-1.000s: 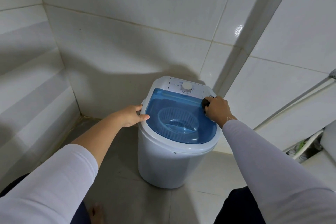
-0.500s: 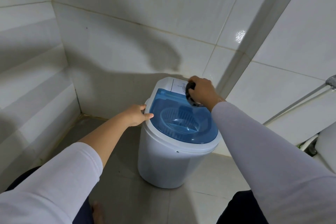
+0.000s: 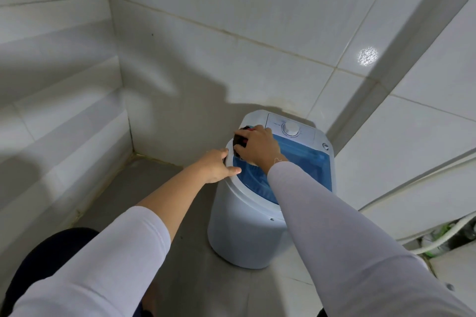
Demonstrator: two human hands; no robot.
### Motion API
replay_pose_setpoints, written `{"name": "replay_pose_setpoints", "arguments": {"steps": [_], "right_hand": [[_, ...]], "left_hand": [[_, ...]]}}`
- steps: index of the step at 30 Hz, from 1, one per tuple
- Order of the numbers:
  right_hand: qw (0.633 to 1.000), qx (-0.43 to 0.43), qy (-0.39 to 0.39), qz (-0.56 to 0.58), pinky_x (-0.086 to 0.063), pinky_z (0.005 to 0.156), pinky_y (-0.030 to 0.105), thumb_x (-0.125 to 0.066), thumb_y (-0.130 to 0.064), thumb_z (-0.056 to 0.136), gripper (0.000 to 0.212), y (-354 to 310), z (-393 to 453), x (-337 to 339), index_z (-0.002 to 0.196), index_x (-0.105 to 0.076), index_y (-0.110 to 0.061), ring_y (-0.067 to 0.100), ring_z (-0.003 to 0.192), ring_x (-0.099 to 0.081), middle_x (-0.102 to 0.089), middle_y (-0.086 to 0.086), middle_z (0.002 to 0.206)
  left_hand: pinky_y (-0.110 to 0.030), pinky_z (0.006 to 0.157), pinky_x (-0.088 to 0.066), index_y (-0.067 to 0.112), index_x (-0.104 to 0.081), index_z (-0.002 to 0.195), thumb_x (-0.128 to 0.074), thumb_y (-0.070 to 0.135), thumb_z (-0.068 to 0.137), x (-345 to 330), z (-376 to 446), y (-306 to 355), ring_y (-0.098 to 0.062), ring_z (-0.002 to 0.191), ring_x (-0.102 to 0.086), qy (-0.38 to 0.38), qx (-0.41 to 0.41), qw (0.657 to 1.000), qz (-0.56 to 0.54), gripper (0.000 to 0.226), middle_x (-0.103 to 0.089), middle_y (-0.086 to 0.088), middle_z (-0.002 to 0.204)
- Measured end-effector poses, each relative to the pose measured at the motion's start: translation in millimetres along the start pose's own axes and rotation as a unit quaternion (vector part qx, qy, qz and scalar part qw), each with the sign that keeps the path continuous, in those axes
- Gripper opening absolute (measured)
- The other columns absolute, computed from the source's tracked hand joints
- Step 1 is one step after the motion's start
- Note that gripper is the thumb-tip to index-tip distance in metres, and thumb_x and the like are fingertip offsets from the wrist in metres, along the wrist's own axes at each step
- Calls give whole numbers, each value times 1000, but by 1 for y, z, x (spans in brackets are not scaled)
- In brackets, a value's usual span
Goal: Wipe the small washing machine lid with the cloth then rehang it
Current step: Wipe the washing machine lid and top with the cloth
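From the head camera, the only view we have, we look down into a tiled corner where the small washing machine stands on the floor, close to the back wall. Its blue see-through lid lies shut and flat on top, facing up. The lid's long axis seems to run from the near rim to the white control panel with its dial at the wall side, though our sleeve hides much of the near part.

Our right hand reaches across the lid to its far left corner, fingers curled and clamped on the dark cloth, which is bunched into a wad with a bit of red showing. The wad is pressed down where the blue lid meets the white rim. We judge this is mid-wipe, working the edge where grime would collect.

Our left hand rests on the left side of the rim, thumb laid over the top edge and fingers spread against the side. It holds nothing loose; it is just beside the right hand, not touching it as far as we can tell. We take it as a brace, since a light tub would likely slide or rock under the rubbing.

Where the cloth hangs we cannot see; hoses trail at the right.
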State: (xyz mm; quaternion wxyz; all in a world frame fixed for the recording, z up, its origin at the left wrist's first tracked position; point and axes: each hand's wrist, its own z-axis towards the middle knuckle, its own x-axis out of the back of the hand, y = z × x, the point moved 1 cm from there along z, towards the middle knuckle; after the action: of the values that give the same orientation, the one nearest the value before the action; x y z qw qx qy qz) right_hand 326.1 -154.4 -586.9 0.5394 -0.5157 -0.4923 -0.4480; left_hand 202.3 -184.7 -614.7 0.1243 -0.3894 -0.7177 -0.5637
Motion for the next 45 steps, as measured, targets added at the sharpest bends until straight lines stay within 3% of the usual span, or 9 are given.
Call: {"name": "replay_pose_setpoints", "arguments": {"steps": [8, 22, 36, 45], "right_hand": [[1000, -21, 10, -12, -37, 101, 38, -41, -22, 94, 42, 14, 1, -2, 136, -45, -25, 36, 120, -41, -50, 16, 130], [996, -71, 36, -49, -40, 99, 38, -42, -16, 95, 39, 65, -25, 7, 132, -50, -24, 36, 118, -44, -54, 16, 127], [989, -134, 50, -45, -39, 97, 35, -45, -10, 89, 37, 133, -59, 13, 118, -62, -23, 34, 111, -53, -64, 11, 119], [983, -169, 68, 30, -45, 101, 42, -47, -8, 87, 35, 150, -81, 17, 114, -66, -18, 33, 105, -59, -68, 11, 116]], "left_hand": [[-38, 118, -22, 14, -14, 152, -56, 38, 92, -2, -2, 0, -27, 147, -20, 7, -1, 1000, 10, 77, -19, -6, 159], [-46, 119, -20, 15, -16, 151, -55, 40, 92, 0, -6, 3, -28, 148, -14, 9, 9, 999, 45, 76, -19, -5, 159], [-38, 115, -26, 12, -22, 150, -53, 34, 94, 0, -16, 12, -28, 143, -27, 13, 0, 998, 56, 67, -29, -8, 156], [-35, 111, -32, 12, -26, 149, -52, 32, 95, 0, -19, 16, -29, 140, -34, 20, -6, 998, 57, 63, -34, -9, 153]]}}
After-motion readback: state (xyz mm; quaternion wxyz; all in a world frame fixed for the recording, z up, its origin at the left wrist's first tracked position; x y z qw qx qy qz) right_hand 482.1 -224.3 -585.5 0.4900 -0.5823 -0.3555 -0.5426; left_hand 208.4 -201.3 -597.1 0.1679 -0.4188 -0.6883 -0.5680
